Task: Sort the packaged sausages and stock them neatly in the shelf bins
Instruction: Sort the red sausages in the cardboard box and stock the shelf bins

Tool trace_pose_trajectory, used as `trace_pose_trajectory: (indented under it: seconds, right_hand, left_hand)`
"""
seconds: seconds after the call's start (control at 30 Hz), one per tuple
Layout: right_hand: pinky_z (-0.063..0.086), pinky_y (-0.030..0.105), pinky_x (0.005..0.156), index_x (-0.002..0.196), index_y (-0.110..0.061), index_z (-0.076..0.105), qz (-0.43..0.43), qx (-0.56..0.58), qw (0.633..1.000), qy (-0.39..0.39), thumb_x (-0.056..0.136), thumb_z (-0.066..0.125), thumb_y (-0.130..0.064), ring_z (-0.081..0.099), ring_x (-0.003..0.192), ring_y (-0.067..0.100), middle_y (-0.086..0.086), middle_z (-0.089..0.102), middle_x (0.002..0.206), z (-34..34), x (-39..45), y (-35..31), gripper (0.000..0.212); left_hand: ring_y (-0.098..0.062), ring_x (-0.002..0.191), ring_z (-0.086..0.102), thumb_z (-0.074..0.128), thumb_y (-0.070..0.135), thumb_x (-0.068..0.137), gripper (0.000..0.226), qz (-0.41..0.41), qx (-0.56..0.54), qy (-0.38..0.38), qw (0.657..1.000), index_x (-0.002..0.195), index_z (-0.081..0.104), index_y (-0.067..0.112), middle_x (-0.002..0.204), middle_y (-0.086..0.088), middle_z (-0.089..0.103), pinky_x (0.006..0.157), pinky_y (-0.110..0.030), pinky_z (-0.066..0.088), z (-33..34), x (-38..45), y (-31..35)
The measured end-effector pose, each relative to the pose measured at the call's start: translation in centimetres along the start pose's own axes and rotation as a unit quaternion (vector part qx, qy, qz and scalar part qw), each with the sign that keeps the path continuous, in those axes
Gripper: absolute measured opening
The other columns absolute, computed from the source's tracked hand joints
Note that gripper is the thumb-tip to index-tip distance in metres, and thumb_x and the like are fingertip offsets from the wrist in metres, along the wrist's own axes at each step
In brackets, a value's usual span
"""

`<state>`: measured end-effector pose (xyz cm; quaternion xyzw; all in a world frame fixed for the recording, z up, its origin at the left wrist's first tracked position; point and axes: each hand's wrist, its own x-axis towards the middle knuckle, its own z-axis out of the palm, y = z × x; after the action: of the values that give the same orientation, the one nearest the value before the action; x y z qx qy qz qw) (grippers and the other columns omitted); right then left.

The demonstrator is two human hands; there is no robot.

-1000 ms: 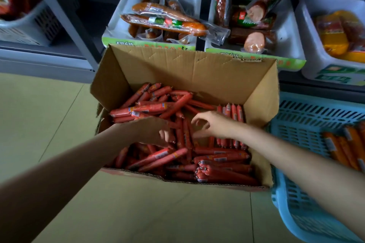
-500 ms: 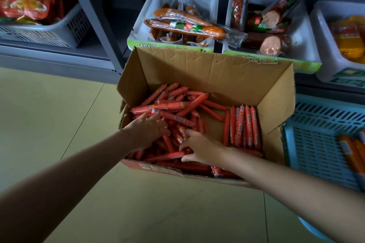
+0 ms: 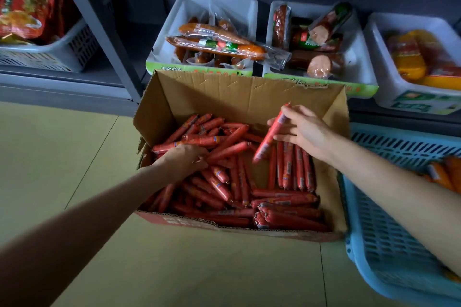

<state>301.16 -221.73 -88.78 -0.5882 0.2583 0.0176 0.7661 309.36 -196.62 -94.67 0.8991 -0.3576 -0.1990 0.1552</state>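
An open cardboard box [image 3: 239,93] on the floor holds several loose red-wrapped sausages [image 3: 224,184]. My right hand [image 3: 303,129] holds one red sausage [image 3: 270,136] tilted above the box's right side, where a few sausages [image 3: 293,166] lie lined up side by side. My left hand [image 3: 185,158] is down in the pile at the box's left, its fingers curled among the sausages; which one it grips is hidden. White shelf bins [image 3: 159,55] [image 3: 359,67] behind the box hold larger vacuum-packed sausages.
A light blue plastic basket [image 3: 389,197] with orange sausages stands to the right of the box. A third white bin [image 3: 384,87] with yellow packs sits far right. A grey shelf post [image 3: 99,30] and a basket of red snack bags [image 3: 74,52] are on the left.
My right hand rose from the pile's middle to the box's right with one sausage. My left hand stayed low at the left. The camera moved closer.
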Motion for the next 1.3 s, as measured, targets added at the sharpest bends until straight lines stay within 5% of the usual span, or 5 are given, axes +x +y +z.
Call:
trace_pose_trajectory:
  seconds: [0.23, 0.43, 0.8, 1.03, 1.3]
  right_hand:
    - [0.043, 0.016, 0.044, 0.108, -0.007, 0.058, 0.032, -0.082, 0.996, -0.024, 0.087, 0.064, -0.013, 0.062, 0.062, 0.009, 0.003, 0.063, 0.081, -0.7, -0.2, 0.6, 0.022]
    - [0.047, 0.029, 0.064, 0.104, -0.007, 0.056, 0.019, -0.242, 0.969, 0.039, 0.080, 0.074, -0.021, 0.062, 0.078, 0.019, 0.007, 0.065, 0.089, -2.8, 1.7, 0.6, 0.033]
    - [0.042, 0.038, 0.086, 0.127, -0.005, 0.041, -0.060, -0.732, 0.666, 0.128, 0.090, 0.047, 0.004, 0.050, 0.111, 0.034, 0.016, 0.042, 0.127, -4.9, 3.7, 4.4, 0.039]
    - [0.041, 0.041, 0.099, 0.137, -0.014, 0.044, -0.064, -0.824, 0.555, -0.099, 0.095, 0.041, -0.017, 0.046, 0.121, 0.032, 0.011, 0.044, 0.139, -7.2, 3.4, 5.4, 0.042]
    - [0.039, 0.028, 0.089, 0.111, -0.013, 0.064, -0.157, -0.667, 0.720, -0.110, 0.091, 0.056, -0.018, 0.055, 0.106, 0.022, 0.006, 0.056, 0.115, 0.2, 1.9, 5.1, 0.022]
  left_hand:
    - [0.004, 0.051, 0.049, 0.059, 0.014, 0.091, 0.021, 0.026, -0.191, -0.039, 0.980, 0.100, 0.066, -0.005, 0.069, -0.001, 0.054, 0.055, -0.008, 0.038, 0.7, 2.8, 6.0]
    - [-0.008, 0.075, 0.056, 0.056, 0.013, 0.092, 0.017, 0.075, -0.167, -0.062, 0.981, 0.103, 0.067, 0.006, 0.084, -0.002, 0.064, 0.073, -0.016, 0.044, 1.5, 4.7, 9.5]
    - [-0.014, 0.118, 0.052, 0.052, 0.016, 0.089, 0.033, 0.040, 0.134, -0.119, 0.983, 0.121, 0.058, 0.023, 0.127, 0.007, 0.052, 0.094, -0.034, 0.046, 2.7, 2.5, 2.7]
    - [-0.008, 0.133, 0.038, 0.051, 0.012, 0.089, 0.051, 0.075, 0.172, -0.133, 0.973, 0.136, 0.044, 0.030, 0.148, 0.014, 0.033, 0.103, -0.029, 0.040, 2.3, 1.2, 1.0]
    - [-0.019, 0.116, 0.054, 0.072, 0.026, 0.075, 0.046, 0.188, 0.323, -0.019, 0.927, 0.120, 0.062, 0.026, 0.122, 0.004, 0.062, 0.094, -0.037, 0.048, 1.1, -1.8, -0.1]
